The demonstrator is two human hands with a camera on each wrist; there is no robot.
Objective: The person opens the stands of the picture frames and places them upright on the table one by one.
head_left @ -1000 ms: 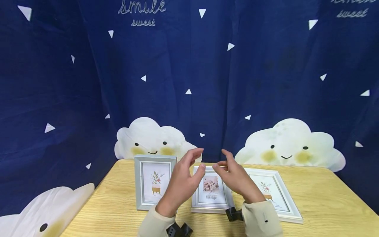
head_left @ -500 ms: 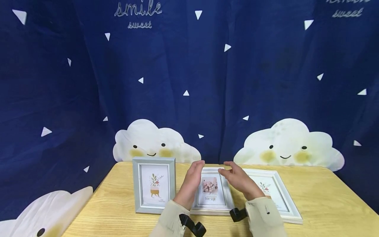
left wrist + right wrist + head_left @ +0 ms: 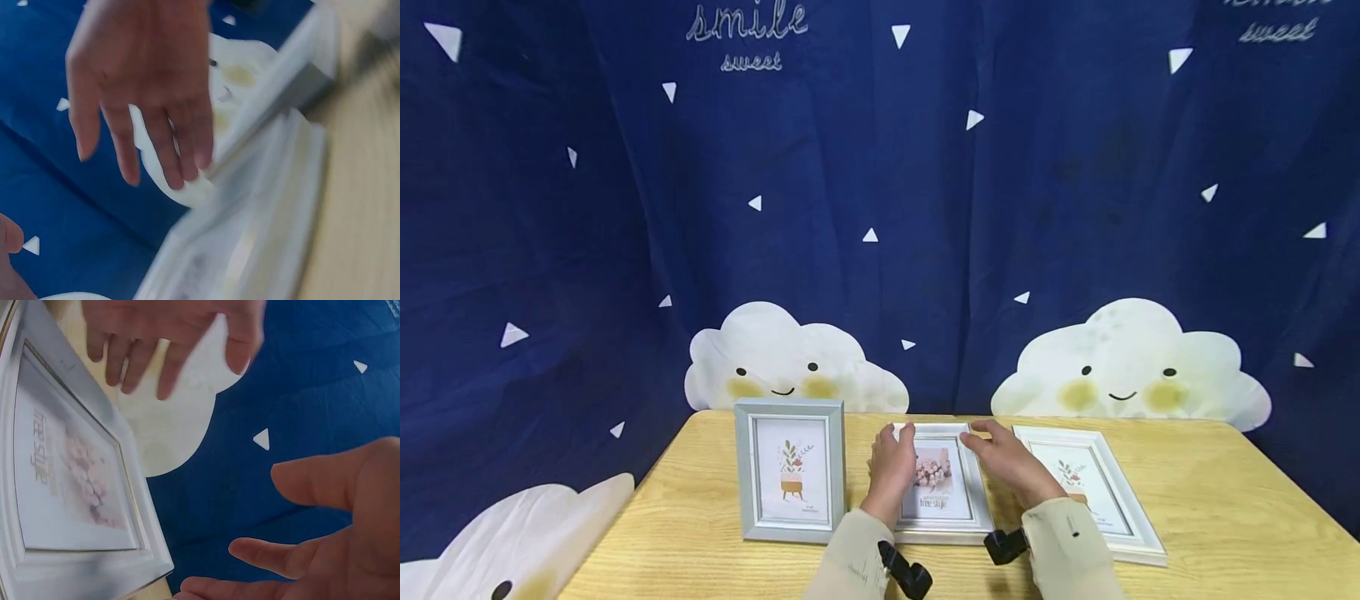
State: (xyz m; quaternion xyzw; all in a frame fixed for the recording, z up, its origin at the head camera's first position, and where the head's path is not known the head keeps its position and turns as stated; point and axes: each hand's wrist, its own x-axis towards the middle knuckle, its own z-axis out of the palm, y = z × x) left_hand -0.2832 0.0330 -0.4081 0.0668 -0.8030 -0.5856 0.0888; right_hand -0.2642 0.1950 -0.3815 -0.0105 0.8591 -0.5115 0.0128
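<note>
The middle picture frame [image 3: 934, 533], silver-white with a pink flower photo, is between both hands. My left hand [image 3: 892, 471] overlaps its left edge in the head view, fingers up and slightly bent; the right wrist view shows that left hand [image 3: 169, 337] at the top with fingers spread. Beside the frame's upper right corner is my right hand [image 3: 1011, 460], thumb and index apart. In the left wrist view the right hand [image 3: 150, 94] stretches straight fingers, palm bare; the left hand [image 3: 9, 265] shows only at the edge. Neither holds anything.
A grey-blue picture frame [image 3: 745, 475] with a potted-plant print stands upright on the left. On the right is a white picture frame [image 3: 1138, 508], partly behind the right arm. The wooden table [image 3: 1217, 500] meets a dark blue curtain [image 3: 925, 167] with cloud prints.
My left hand has moved right and down, away from the grey-blue frame to the middle frame's left edge. The right hand has lowered and shifted slightly right. The picture frames keep their places.
</note>
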